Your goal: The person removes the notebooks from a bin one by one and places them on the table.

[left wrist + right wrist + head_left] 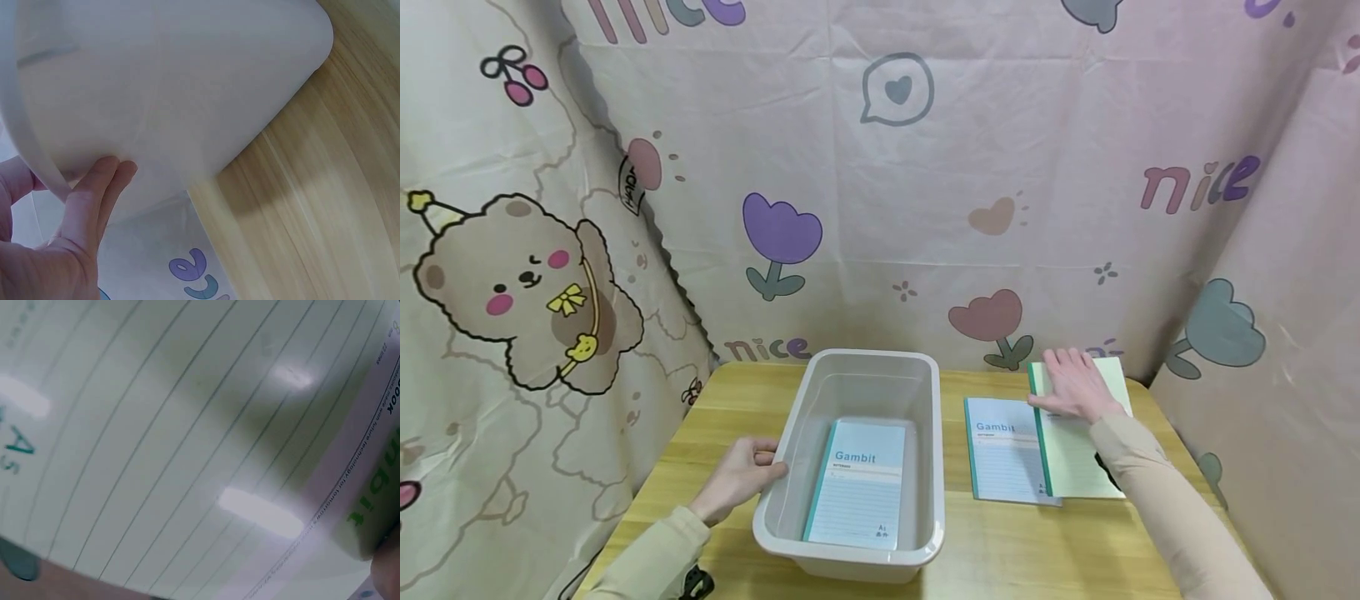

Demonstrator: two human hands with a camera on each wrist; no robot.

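Observation:
A pale grey plastic bin (880,393) stands on the table, with a light blue notebook (856,493) marked "Gambit" lying flat inside it. At its left rim my left hand (741,479) grips the edge, fingers on the outer side; the left wrist view shows these fingers (94,187) against the bin wall. My right hand (1078,390) holds a pale green notebook (1078,471) with a green spine near its top, thumb at the spine edge. It looks tilted up at the top and overlaps another light blue notebook (1006,467). In the right wrist view, its lined cover fills most of the frame.
The wooden table (985,550) carries everything. Behind and at both sides hangs a printed curtain (880,208) with flowers, a bear and lettering, close to the table's back edge. The bin's raised walls surround the notebook in it.

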